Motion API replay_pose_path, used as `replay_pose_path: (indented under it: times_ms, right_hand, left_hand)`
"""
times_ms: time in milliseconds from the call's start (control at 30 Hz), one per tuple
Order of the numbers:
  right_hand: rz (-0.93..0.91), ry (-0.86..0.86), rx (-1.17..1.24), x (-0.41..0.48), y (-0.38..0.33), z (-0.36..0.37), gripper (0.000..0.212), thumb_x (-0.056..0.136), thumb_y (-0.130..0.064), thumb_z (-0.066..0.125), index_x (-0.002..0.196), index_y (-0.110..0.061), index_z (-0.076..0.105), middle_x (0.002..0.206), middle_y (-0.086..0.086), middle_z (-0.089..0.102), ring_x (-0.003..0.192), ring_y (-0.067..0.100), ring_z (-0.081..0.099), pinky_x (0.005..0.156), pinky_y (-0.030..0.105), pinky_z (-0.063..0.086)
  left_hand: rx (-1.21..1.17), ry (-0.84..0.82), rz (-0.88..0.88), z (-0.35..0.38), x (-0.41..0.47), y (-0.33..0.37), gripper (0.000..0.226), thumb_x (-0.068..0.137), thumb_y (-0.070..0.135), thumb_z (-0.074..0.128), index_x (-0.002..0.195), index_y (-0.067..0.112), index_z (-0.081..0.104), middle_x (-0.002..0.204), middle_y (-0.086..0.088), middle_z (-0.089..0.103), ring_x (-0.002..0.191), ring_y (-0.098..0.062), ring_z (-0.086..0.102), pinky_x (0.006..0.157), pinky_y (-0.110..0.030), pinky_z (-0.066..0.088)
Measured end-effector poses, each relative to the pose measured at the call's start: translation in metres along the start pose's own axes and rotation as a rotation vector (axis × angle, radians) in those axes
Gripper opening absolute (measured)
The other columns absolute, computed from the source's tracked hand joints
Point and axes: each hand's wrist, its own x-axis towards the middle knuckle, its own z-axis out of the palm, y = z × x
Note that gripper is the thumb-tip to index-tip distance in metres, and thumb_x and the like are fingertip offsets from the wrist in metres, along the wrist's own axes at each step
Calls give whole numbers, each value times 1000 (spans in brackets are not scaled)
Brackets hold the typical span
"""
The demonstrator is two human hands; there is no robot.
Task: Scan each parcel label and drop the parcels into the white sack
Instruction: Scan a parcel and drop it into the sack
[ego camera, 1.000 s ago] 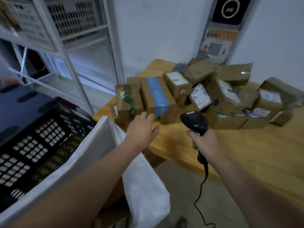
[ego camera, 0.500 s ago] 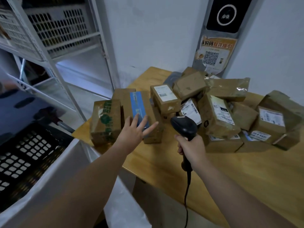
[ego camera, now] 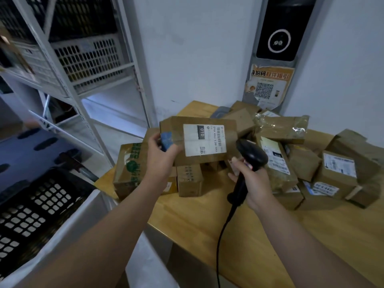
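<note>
Black crate (ego camera: 31, 206): far left, low, lined by the white sack (ego camera: 145, 265), whose pale edge runs along the crate's near rim and hangs down beside the table's left corner.
Shelving (ego camera: 83, 75): grey metal rack behind, upper left, with a perforated basket on one level.
Green-printed parcel (ego camera: 128, 165): at the table's left edge, standing where it stood half a second ago, now partly behind the left wrist.
Left hand (ego camera: 160, 159): half a second ago open and reaching with spread fingers toward the blue-taped box; now closed on it, thumb over the blue-taped end, fingers wrapped underneath.
Held parcel (ego camera: 199, 140): brown box, earlier resting in the pile with its blue tape up; now lifted clear of the table, turned so the white label (ego camera: 204, 139) faces the camera, barcode toward the right end.
Small box (ego camera: 189, 179): on the table just below the lifted parcel, uncovered since the earlier frame.
Right hand (ego camera: 251, 183): fingers curled tight round the scanner grip, much as before.
Scanner (ego camera: 249, 159): black, corded, head now just beside the held parcel's right end, closer to it than earlier; cable drops over the table's front edge.
Table (ego camera: 270, 235): light wood, near half bare.
Parcel pile (ego camera: 311, 159): remaining brown boxes, heaped right of the scanner, against the wall, unchanged.
Poster (ego camera: 268, 86): orange, with a QR code, on the wall above the pile.
</note>
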Motion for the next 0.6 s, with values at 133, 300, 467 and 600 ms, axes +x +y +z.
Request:
replay_pose_path:
  times_ms: [133,300,467,600]
  right_hand:
    - [-80,51,28,-7,-17,-14,21,85,-11,72,104,-13,64,101,2,72,95,16,70,89,34,55]
    - [-70,136,214,-18,-11,-34,20,85,-6,71,102,-14,64,99,1,73,98,18,70,94,46,53]
    - [-66,151,269,-32,4,-36,41,77,-17,77,117,-15,63,110,0,71,103,14,68,99,46,51]
    - [-80,96,203,-34,10,-25,51,74,-23,81,121,-10,64,116,4,71,110,18,66,100,45,50]
  left_hand:
    - [-151,11,-123,8,-7,-9,59,82,24,61,136,25,40,118,-5,60,106,-24,60,83,-42,54]
    - [-243,-30,-210,23,-23,-25,57,87,23,51,141,29,34,118,-5,61,104,-26,62,81,-43,55]
    - [-442,-24,-267,51,-50,-42,62,94,16,47,146,39,23,128,-2,58,112,-23,60,79,-40,57]
    - [-336,-229,-312,75,-73,-53,79,85,11,60,143,40,14,132,-3,54,113,-24,59,92,-49,52]
